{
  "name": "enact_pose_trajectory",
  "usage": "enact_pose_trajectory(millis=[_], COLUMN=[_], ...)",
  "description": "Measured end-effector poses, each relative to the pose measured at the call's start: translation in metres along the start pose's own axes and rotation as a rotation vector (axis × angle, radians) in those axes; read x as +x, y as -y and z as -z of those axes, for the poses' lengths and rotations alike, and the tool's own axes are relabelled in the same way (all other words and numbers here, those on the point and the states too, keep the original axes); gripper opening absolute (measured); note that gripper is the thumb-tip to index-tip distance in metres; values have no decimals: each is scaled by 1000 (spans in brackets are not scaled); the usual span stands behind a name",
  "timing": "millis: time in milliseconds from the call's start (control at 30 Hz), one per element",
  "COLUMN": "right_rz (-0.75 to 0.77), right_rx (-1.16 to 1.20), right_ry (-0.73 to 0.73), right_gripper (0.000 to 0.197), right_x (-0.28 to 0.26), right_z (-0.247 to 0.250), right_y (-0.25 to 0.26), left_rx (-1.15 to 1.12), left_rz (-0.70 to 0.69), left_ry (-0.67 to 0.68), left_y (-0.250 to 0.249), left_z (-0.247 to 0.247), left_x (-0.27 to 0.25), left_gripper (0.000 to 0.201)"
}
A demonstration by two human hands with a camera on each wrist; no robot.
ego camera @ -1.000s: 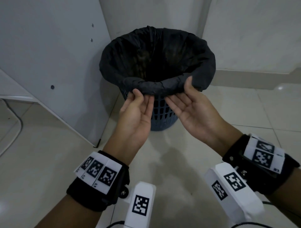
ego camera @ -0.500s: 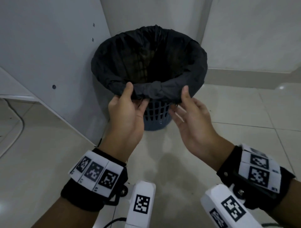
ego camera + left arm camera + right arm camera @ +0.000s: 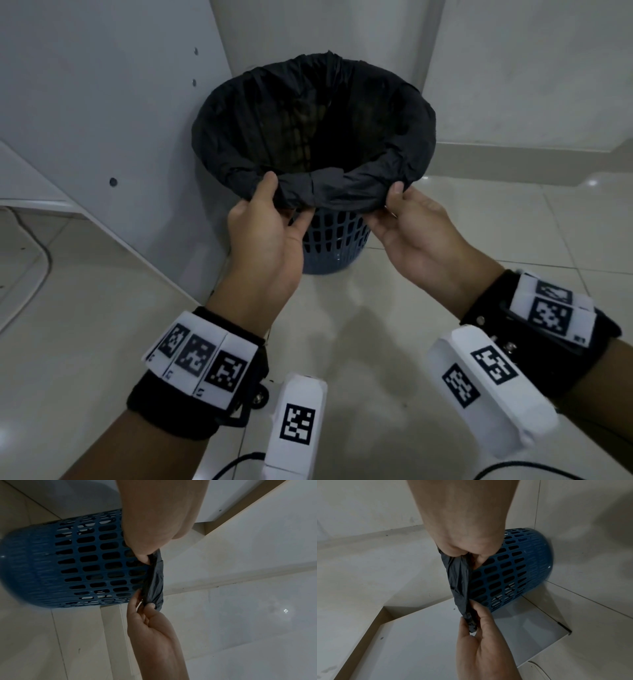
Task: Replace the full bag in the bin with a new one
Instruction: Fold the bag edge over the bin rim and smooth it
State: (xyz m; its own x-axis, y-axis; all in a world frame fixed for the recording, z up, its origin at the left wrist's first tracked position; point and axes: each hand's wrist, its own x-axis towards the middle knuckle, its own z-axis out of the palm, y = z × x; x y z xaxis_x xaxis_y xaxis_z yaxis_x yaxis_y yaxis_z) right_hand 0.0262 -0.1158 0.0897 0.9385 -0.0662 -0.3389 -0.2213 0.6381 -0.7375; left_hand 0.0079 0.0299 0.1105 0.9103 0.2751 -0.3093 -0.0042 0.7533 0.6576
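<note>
Pinching the folded-over near edge of the black bag [image 3: 342, 192], my left hand [image 3: 265, 236] and right hand [image 3: 411, 229] each hold it between thumb and fingers. Beyond them I see the bag lining the blue slotted bin [image 3: 334, 240], which stands on the tiled floor [image 3: 513, 233] in the far corner beside a white cabinet panel [image 3: 102, 120].

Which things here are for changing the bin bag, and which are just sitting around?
For the job:
- black bag, its edge folded over the bin's rim
- blue bin
- left hand, pinching the bag's edge
- right hand, pinching the bag's edge

Just there:
- white cabinet panel beside the bin
- cable on the floor
- tiled floor
</note>
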Motion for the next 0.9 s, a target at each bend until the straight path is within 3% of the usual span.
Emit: enact_pose_trajectory(millis=[133,267,333,533,700,900], right_rz=[-57,-81,-105,-144,-188,-198], right_rx=[-23,-157,-199,-246,-275,-284], right_ry=[-33,-254,-295,-174,-140,-122], right_gripper=[26,19,20,22,21,19], right_x=[-2,-18,-28,-30,-20,-12], right_z=[-3,-2,-2,-12,-18,-21], right_y=[4,4,4,17,20,15], left_rx=[-7,-5,-3,4,9,-3], left_rz=[6,12,8,8,13,9], left_ry=[-8,-12,-16,-4,-8,-22], left_y=[0,-1,-1,0,-1,0], left_z=[0,-1,0,-1,-1,-2], left_x=[0,0,1,1,1,1], left_gripper=[11,15,19,16,31,32])
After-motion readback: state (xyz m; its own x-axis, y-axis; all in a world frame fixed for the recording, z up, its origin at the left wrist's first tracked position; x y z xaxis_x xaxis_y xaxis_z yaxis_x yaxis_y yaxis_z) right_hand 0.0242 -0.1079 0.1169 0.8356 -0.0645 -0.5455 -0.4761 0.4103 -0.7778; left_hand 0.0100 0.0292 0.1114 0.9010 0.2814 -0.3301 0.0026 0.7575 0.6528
